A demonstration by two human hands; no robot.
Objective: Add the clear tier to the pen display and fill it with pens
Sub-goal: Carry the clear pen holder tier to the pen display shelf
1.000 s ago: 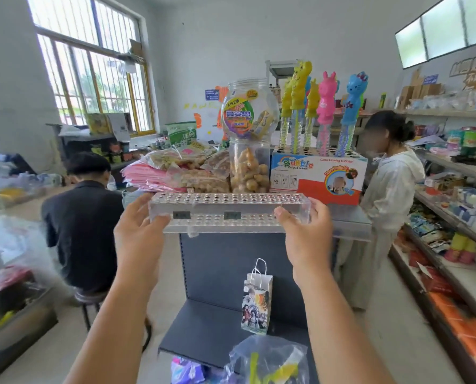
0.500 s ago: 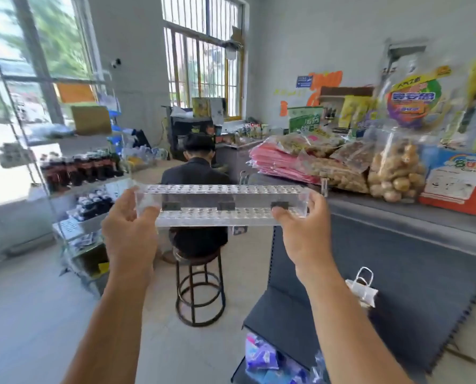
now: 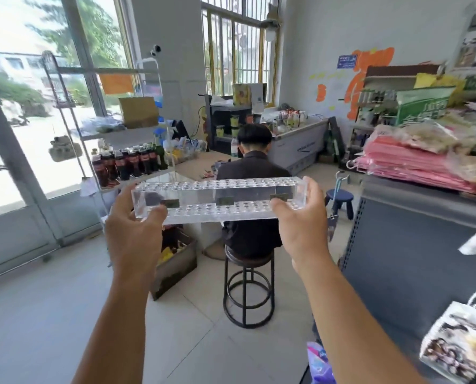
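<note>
The clear tier [image 3: 220,195] is held level between the hands: the left hand [image 3: 133,225] grips its left end, the right hand [image 3: 300,220] grips its right end. Three small dark tags [image 3: 225,201] on its front are unreadable (too blurred). Beyond the left hand stand dark bottles [image 3: 126,164] with red labels; beyond the right, a green box [image 3: 422,106] with blurred white characters

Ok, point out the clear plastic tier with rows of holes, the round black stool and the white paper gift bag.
clear plastic tier [image 3: 198,196]: head view, front face.
round black stool [image 3: 249,260]: head view, seat edge.
white paper gift bag [image 3: 464,346]: head view, printed side.
</note>
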